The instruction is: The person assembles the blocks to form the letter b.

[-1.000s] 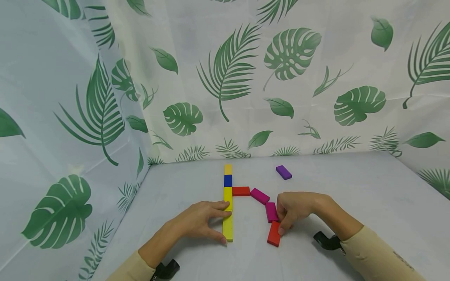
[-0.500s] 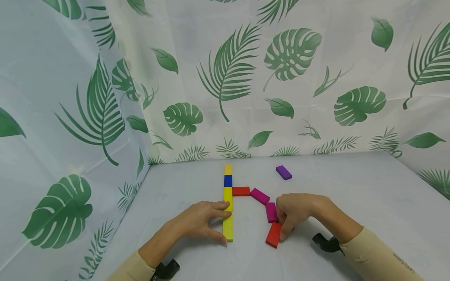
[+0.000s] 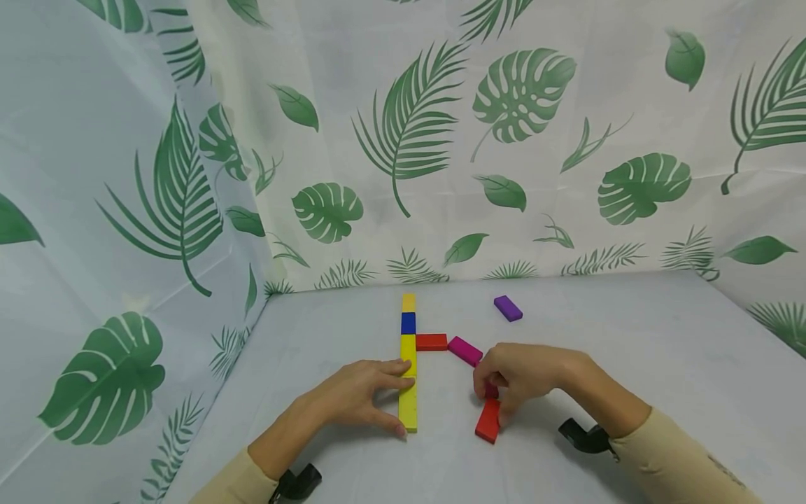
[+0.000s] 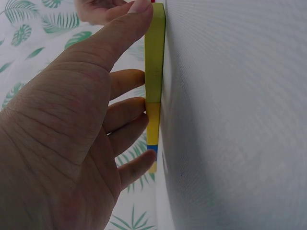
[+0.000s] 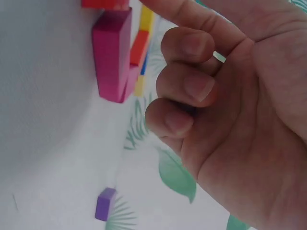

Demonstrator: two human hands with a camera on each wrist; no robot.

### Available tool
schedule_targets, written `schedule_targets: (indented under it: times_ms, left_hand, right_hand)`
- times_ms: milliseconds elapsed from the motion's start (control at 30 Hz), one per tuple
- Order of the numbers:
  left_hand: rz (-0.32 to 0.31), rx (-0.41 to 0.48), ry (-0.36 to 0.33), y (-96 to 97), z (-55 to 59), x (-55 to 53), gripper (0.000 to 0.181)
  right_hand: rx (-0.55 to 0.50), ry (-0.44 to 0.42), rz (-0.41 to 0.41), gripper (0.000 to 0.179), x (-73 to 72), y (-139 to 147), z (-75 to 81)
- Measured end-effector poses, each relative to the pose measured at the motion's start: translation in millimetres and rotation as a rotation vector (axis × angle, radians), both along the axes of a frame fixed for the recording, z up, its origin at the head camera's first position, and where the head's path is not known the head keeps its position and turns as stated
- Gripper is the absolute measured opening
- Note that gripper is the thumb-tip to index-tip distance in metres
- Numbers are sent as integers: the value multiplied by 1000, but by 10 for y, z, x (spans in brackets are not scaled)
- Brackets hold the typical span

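A straight column of yellow blocks (image 3: 408, 406) with one blue block (image 3: 408, 323) stands in front of the person. The left hand (image 3: 359, 393) rests along its left side, fingers extended and thumb at the near end. A red block (image 3: 432, 342) branches right, followed by a magenta block (image 3: 465, 351). The right hand (image 3: 525, 374) bends over a second magenta block (image 5: 112, 57), mostly covered in the head view. Thumb and index finger pinch the upper end of a tilted red block (image 3: 488, 421); the index contact is partly hidden. Its other fingers are curled in the right wrist view.
A loose purple block (image 3: 508, 308) lies farther back, right of the column. The pale tabletop (image 3: 315, 462) runs back to a hanging leaf-print cloth (image 3: 428, 231), which also covers the left side. Both wrists wear black camera mounts (image 3: 585, 435).
The near red block has turned slightly, its near end shifting left. The right index finger has moved left across the second magenta block, now covering most of it. The left hand stays put.
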State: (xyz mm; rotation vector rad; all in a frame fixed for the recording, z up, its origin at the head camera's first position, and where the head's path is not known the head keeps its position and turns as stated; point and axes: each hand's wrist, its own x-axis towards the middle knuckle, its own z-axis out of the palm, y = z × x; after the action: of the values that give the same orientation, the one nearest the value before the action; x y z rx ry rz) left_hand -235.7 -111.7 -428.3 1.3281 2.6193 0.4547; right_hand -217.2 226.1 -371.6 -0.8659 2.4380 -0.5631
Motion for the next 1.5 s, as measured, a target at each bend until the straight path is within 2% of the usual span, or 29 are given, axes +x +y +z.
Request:
schedule_targets:
  times_ms: [233,433,967,1500]
  left_hand:
    - [-4,4,-1,-3,-2,-7,83]
    - [-3,5,-1,-4,2,-2,83]
    - [9,-2,-16,10,-8,13,84]
    - [6,-10,-6,11,6,15,85]
  right_hand:
    - [-5,-52,-4,31,14,-42,-45]
    - [-8,-35,17,28,16,-46,-49]
    - [16,-39,-4,26,-4,-72,-96]
    - [-9,-18,17,25,-20,-58,-107]
